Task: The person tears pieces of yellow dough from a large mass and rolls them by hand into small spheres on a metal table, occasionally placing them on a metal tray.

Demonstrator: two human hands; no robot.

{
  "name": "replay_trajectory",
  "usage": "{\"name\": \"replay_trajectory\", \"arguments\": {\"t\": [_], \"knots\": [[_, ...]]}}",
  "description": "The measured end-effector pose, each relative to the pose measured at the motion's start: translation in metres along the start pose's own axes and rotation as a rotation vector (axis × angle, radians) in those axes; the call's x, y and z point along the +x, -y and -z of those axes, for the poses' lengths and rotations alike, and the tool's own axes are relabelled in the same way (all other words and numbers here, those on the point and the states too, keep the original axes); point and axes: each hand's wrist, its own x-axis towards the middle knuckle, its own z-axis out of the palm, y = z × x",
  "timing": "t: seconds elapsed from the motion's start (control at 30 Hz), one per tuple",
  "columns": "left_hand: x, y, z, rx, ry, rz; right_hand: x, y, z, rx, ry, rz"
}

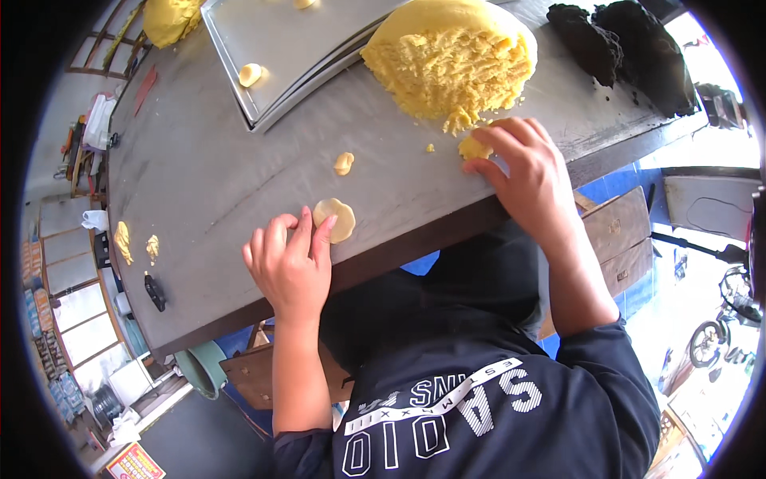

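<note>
My left hand (289, 257) is at the table's near edge, its thumb and index finger closed at the rim of a thin, pale round of dough (343, 223). To the right, my right hand (527, 172) pinches a small crumbly lump of yellow filling (472, 148) between thumb and fingers. Beyond it sits a large yellow mound (455, 60), its near face rough and torn, with crumbs scattered at its foot. A small pale piece of dough (344, 164) lies on the table between my hands, beyond the flat round.
Metal baking trays (279, 108) are stacked at the back, with a few small dough balls (250, 75) on top. A yellow dough mass (171, 20) is far left; black plastic (630, 52) lies far right. Dough scraps (123, 242) and a small black object (154, 292) are near the left edge.
</note>
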Motion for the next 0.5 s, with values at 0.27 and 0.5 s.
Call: {"name": "replay_trajectory", "arguments": {"t": [0.27, 0.5], "knots": [[-0.006, -0.014, -0.014, -0.684, -0.037, 0.299, 0.014, 0.029, -0.015, 0.114, 0.152, 0.204], [0.018, -0.052, -0.008, -1.401, -0.068, 0.793, 0.004, 0.066, -0.01, 0.438, 0.172, 0.166]]}}
